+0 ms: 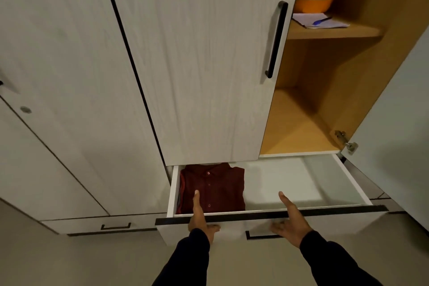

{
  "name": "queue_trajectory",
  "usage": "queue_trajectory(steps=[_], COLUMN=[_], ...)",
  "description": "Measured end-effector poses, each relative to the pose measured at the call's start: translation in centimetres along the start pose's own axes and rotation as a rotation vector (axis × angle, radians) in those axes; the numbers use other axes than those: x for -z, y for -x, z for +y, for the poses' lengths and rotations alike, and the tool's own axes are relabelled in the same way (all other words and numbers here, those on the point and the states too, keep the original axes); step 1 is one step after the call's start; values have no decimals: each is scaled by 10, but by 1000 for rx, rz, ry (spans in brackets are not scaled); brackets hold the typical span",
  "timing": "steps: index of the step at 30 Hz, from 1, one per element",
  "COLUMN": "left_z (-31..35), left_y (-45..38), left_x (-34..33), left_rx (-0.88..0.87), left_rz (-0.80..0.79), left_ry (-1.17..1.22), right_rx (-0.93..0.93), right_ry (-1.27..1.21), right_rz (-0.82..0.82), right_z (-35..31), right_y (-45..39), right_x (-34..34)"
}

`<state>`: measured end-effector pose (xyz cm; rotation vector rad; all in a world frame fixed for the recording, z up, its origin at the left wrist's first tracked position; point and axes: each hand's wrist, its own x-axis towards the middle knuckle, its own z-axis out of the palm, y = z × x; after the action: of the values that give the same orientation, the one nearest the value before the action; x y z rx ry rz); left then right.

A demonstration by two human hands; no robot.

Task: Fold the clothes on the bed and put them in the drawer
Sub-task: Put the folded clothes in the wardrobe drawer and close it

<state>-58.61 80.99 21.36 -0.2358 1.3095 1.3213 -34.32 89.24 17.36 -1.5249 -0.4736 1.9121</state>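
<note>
Both hands rest on the front edge of the pulled-out white drawer: left hand and right hand, each with the forefinger straight. The folded dark red buttoned shirt lies inside at the drawer's left end.

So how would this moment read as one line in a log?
drawer: open | maroon shirt: folded, inside at left | left hand, right hand: on front edge
</note>
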Motion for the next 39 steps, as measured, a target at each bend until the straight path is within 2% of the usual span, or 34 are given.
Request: queue_trajectory(steps=[2, 5, 10, 17, 21, 27, 35, 39], left_z=[10, 28, 54, 69, 71, 84, 86, 85], left_y=[-18, -53, -89, -130, -139, -156, -181, -195], left_x=[-6, -18, -29, -41, -45, -54, -47, -39], left_rx=[-76, 19, -41, -94, -136, -38, -72, -109], left_rz=[-32, -81, -169, -210, -246, -211, -177, -140], left_ry=[-48, 7, -66, -15, -70, -122, -393, -436], right_rx=[-2, 29, 54, 101, 132, 142, 135, 105], right_ry=[27, 21, 41, 149, 159, 211, 272, 247], right_rz=[10, 41, 79, 76, 62, 55, 69, 91], right_z=[-10, -27, -47, -57, -64, -74, -83, -92], right_y=[-16, -34, -63, -90, -99, -114, -139, -146], right_x=[-8, -21, -40, -65, -65, -61, -62, -66])
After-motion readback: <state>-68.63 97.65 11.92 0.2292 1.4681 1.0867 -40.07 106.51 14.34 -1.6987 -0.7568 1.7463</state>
